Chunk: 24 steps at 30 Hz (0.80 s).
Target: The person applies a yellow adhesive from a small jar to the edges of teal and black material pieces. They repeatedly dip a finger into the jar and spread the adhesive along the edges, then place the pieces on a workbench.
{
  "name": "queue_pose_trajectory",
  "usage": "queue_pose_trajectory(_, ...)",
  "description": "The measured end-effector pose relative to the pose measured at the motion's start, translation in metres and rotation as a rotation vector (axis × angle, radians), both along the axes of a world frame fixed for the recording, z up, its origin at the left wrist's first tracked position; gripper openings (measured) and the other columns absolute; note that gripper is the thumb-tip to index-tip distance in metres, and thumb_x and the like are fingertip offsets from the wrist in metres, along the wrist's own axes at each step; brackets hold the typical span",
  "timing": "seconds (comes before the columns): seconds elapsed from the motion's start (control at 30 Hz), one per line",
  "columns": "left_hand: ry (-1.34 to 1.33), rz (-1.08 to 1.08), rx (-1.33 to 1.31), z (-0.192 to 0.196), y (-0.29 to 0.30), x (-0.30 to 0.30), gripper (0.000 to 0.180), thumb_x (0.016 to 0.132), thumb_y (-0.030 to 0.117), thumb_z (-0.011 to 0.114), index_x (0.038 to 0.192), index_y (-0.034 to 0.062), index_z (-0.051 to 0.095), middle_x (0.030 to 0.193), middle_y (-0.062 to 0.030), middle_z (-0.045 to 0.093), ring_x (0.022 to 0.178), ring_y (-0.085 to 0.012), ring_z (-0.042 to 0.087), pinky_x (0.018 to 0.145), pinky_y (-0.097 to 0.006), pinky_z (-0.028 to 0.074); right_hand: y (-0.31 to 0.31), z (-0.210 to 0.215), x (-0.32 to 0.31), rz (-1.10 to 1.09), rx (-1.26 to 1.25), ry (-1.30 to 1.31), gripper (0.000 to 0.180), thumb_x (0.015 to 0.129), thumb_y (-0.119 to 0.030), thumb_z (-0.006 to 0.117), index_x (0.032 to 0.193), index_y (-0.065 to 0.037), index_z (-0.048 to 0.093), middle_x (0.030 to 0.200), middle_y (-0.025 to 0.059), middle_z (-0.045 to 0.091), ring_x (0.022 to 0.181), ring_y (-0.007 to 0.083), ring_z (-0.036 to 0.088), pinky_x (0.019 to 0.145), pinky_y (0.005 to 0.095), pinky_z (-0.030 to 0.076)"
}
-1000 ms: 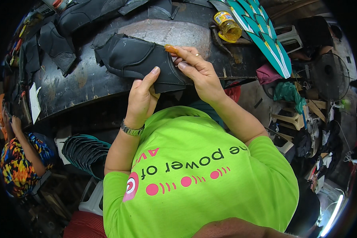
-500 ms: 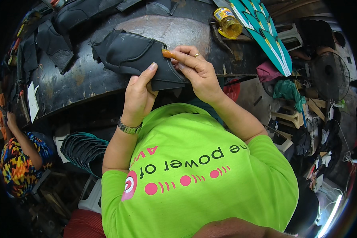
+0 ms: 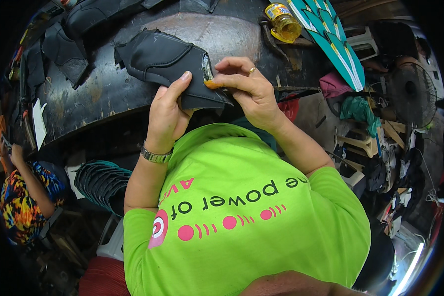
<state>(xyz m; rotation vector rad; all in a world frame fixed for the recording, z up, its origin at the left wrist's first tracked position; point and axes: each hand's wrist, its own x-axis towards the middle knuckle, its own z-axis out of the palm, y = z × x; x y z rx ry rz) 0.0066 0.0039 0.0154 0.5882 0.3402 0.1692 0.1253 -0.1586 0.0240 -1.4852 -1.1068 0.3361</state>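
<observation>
A black stitched shoe upper (image 3: 158,61) is held over the near edge of the dark worktable. My left hand (image 3: 170,108) grips its near side, with the thumb flat on top and the other fingers underneath. With its fingertips, my right hand (image 3: 254,91) pinches a small amber-coloured piece (image 3: 212,85) against the upper's right edge. I cannot make out exactly what that piece is. Along the same edge runs a wet, shiny strip (image 3: 206,66). Beyond my right hand, an open jar (image 3: 287,28) with yellowish residue lies on the table.
More black upper pieces (image 3: 64,52) lie on the left of the worktable (image 3: 101,106). Teal sheets with white strips (image 3: 343,61) stick out at the right, above a fan (image 3: 410,93). A co-worker in a patterned top (image 3: 29,202) is at far left, near stacked dark pieces (image 3: 101,185).
My right hand has drawn the amber piece down along the upper's edge toward me, and a shiny strip now shows there. My left hand keeps its hold, shifted slightly left.
</observation>
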Motion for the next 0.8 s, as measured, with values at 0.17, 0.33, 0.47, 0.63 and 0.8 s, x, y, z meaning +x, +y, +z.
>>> queue_pose_trajectory(0.17, 0.0, -0.033, -0.016, 0.0, 0.002, 0.0, 0.027, 0.102, 0.017, 0.051, 0.114, -0.0054, 0.061, 0.107, -0.0153, 0.07, 0.092, -0.0231, 0.072, 0.08, -0.037, 0.062, -0.007, -0.007, 0.002, 0.053, 0.042, 0.005, 0.041, 0.08, 0.021, 0.055, 0.102, -0.006, 0.075, 0.122, 0.0079, 0.053, 0.105, 0.0206, 0.061, 0.098, 0.0307, 0.048)
queue_pose_trajectory(0.33, 0.036, -0.03, 0.0, 0.001, 0.0, 0.002, 0.03, 0.103, 0.021, 0.051, 0.113, -0.0045, 0.062, 0.104, -0.0148, 0.071, 0.09, -0.022, 0.073, 0.078, -0.035, 0.062, -0.015, -0.011, 0.004, 0.161, 0.111, 0.106, 0.029, 0.08, 0.017, 0.064, 0.097, -0.003, 0.076, 0.127, 0.0109, 0.052, 0.115, 0.0224, 0.059, 0.101, 0.0347, 0.048)
queue_pose_trajectory(0.47, 0.01, 0.088, 0.009, 0.005, -0.001, 0.004, 0.024, 0.102, 0.015, 0.052, 0.111, -0.0049, 0.062, 0.105, -0.0142, 0.071, 0.091, -0.0219, 0.072, 0.081, -0.034, 0.061, -0.02, -0.006, 0.007, 0.141, 0.203, 0.199, 0.036, 0.078, 0.023, 0.057, 0.095, -0.003, 0.075, 0.124, 0.0091, 0.051, 0.112, 0.0215, 0.061, 0.1, 0.0326, 0.048)
queue_pose_trajectory(0.63, -0.026, 0.159, 0.121, 0.008, -0.004, 0.008, 0.026, 0.103, 0.017, 0.051, 0.111, -0.0047, 0.063, 0.104, -0.0141, 0.071, 0.091, -0.0219, 0.072, 0.079, -0.035, 0.061, -0.017, -0.005, 0.002, -0.016, 0.14, 0.021, 0.038, 0.078, 0.019, 0.06, 0.102, -0.007, 0.075, 0.129, 0.0084, 0.049, 0.113, 0.0215, 0.059, 0.099, 0.0326, 0.049)
queue_pose_trajectory(0.8, -0.036, 0.176, 0.066, 0.005, -0.002, 0.007, 0.028, 0.103, 0.018, 0.051, 0.117, -0.0046, 0.06, 0.11, -0.0141, 0.069, 0.096, -0.0228, 0.071, 0.084, -0.037, 0.06, -0.014, -0.012, 0.001, -0.032, 0.112, -0.237, 0.039, 0.079, 0.014, 0.065, 0.104, -0.014, 0.077, 0.132, 0.009, 0.049, 0.113, 0.0244, 0.057, 0.098, 0.0337, 0.048)
